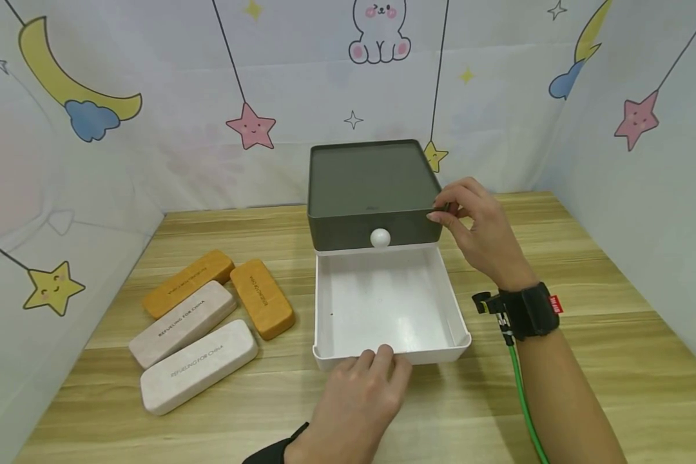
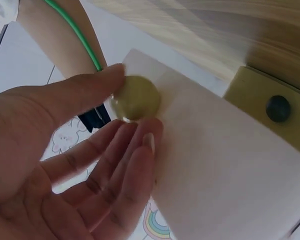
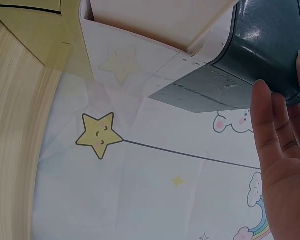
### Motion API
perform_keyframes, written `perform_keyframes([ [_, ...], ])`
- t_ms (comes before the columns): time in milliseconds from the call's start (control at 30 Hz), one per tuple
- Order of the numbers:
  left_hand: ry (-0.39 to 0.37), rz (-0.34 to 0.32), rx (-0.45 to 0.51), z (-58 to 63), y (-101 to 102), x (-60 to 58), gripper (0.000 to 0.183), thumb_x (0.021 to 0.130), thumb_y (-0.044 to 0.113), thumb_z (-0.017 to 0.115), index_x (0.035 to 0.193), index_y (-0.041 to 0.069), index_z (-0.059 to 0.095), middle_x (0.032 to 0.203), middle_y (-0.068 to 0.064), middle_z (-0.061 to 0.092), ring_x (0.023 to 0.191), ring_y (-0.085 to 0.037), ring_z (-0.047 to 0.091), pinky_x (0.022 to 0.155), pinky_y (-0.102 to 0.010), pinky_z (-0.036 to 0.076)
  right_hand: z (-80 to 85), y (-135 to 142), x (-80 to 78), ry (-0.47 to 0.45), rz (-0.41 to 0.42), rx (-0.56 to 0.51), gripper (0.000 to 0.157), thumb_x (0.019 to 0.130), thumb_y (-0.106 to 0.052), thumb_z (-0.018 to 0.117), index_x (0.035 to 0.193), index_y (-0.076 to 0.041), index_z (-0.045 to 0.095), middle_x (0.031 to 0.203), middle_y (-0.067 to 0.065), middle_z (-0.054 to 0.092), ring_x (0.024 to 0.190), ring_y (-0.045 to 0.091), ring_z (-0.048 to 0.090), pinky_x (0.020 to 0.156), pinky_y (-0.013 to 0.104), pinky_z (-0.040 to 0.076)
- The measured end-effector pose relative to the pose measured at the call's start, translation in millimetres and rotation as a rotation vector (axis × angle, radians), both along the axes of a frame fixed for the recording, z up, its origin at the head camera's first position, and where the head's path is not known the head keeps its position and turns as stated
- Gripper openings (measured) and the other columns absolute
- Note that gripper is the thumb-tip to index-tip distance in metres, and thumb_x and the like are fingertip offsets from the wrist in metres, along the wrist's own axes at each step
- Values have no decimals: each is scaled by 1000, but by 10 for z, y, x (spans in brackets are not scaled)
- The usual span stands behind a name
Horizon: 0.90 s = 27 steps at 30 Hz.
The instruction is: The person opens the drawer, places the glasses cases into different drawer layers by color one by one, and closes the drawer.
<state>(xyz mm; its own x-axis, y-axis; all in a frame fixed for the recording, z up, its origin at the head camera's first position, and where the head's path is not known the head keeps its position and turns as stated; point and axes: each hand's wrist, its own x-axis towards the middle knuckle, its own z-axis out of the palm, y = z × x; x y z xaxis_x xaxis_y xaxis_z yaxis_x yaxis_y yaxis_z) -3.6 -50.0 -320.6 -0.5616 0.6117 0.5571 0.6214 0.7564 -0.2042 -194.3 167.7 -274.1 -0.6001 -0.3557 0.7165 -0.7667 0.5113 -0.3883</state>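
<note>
A dark grey-green drawer box (image 1: 377, 177) stands at the back middle in the head view. Its white lower drawer (image 1: 383, 303) is pulled well out, its inside bare. My left hand (image 1: 362, 393) is at the drawer's front edge. In the left wrist view its thumb and fingers close round an olive knob (image 2: 137, 97) on the drawer front (image 2: 215, 150). With thumb and fingers, my right hand (image 1: 478, 225) pinches the box's front right top corner. The right wrist view has those fingers (image 3: 267, 115) against the dark corner. A white knob (image 1: 380, 238) sits on the upper drawer's front.
Left of the box lie two orange cases (image 1: 261, 299) and two off-white cases (image 1: 200, 367), long, rounded and printed with lettering. White cloth walls (image 1: 301, 174) with cartoon prints enclose the wooden tabletop (image 1: 586, 322). A green cable (image 1: 524, 399) runs along the right forearm.
</note>
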Motion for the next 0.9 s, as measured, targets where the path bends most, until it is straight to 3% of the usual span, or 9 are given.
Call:
perform_keyframes([
  [67, -8, -7, 1, 34, -22, 8, 8, 82, 12, 65, 89, 9, 64, 73, -1, 53, 57, -12, 51, 48, -23, 45, 3, 0, 0, 2, 3, 0, 13, 85, -6, 69, 97, -5, 64, 97, 3, 55, 82, 9, 49, 70, 22, 45],
  [200, -17, -29, 31, 137, -74, 12, 26, 82, 34, 74, 86, 11, 63, 70, 1, 55, 59, -12, 53, 49, -25, 47, 11, -2, 8, -3, 9, -6, 14, 85, -6, 69, 97, -6, 64, 98, 3, 55, 81, 8, 49, 70, 22, 45],
  [400, -51, -27, 169, 306, -224, -14, 20, 85, 27, 72, 87, 9, 65, 71, 0, 58, 59, -12, 54, 46, -26, 48, 13, 1, 10, -8, 11, -11, 15, 85, -6, 70, 98, -6, 65, 98, 4, 55, 82, 9, 50, 70, 22, 45],
  [567, -93, 5, 263, 415, -464, -50, 13, 85, 19, 70, 92, 9, 67, 76, 1, 57, 63, -11, 52, 46, -26, 47, 4, -2, 7, -10, 12, -14, 15, 84, -6, 70, 98, -7, 65, 99, 4, 56, 83, 9, 50, 70, 21, 45],
  [900, -140, 174, 328, 603, -1074, -68, 19, 81, 13, 67, 99, 7, 65, 90, -3, 58, 75, -16, 51, 51, -31, 48, 0, -5, 13, -17, 14, -11, 13, 85, -7, 69, 98, -6, 65, 100, 4, 55, 84, 9, 50, 71, 21, 45],
])
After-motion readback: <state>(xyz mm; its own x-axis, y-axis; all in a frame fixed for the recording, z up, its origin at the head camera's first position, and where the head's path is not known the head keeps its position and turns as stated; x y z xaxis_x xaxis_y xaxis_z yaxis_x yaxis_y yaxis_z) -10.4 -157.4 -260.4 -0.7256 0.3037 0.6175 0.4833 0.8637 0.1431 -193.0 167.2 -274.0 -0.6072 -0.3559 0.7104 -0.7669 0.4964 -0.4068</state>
